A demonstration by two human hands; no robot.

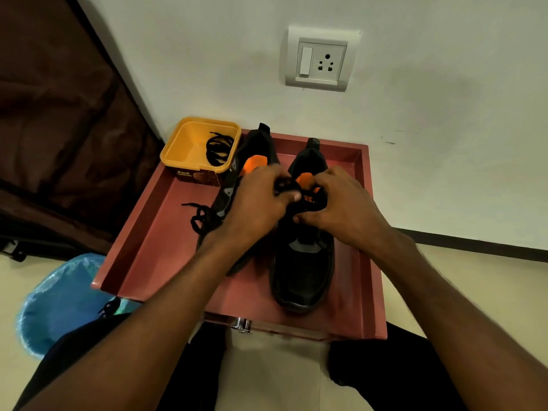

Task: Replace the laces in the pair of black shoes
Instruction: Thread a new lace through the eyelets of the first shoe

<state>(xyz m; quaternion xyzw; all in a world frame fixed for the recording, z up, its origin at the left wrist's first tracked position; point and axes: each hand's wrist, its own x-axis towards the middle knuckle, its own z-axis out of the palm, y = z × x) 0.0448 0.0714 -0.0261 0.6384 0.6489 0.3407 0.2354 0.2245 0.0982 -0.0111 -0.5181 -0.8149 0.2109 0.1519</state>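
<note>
1. A room in a home, seen from a seat on the floor: the person's legs (394, 366) in dark trousers fold under the view, near side of the two hands (296, 200) meeting at the shoes.
2. Beyond the hands, a plain painted wall (444, 114) carries a domestic switch-and-socket plate (321, 59).
3. A dark skirting strip (474, 240) and pale floor tiles (267, 375) lie right of and below the hands.
4. Left of them hangs brown fabric (59, 114); lower left sits a blue-lined bin (56, 301).
5. Under the hands is a low red drawer-like tray (154, 241), holding a reused yellow food tub (189, 143).
</note>
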